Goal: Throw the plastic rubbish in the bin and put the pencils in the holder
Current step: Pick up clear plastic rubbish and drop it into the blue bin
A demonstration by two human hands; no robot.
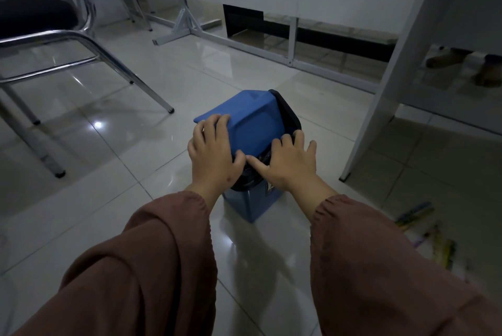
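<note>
A small blue bin (254, 204) with a black liner stands on the tiled floor in the middle of the head view. Its blue lid (252, 121) is tilted up and away from me. My left hand (214, 153) grips the lid's near left edge, fingers on top and thumb at its lower rim. My right hand (288, 162) lies with spread fingers on the bin's black rim, thumb pointing toward the opening. What is inside the bin is hidden. Several coloured pencils (423, 229) lie scattered on the floor at the right.
A chrome-legged chair (81, 45) with a black seat stands at the left, another behind it. A white table leg (385, 86) slants down at the right. A white partition frame runs along the back; someone's shoes (445, 58) show beyond it.
</note>
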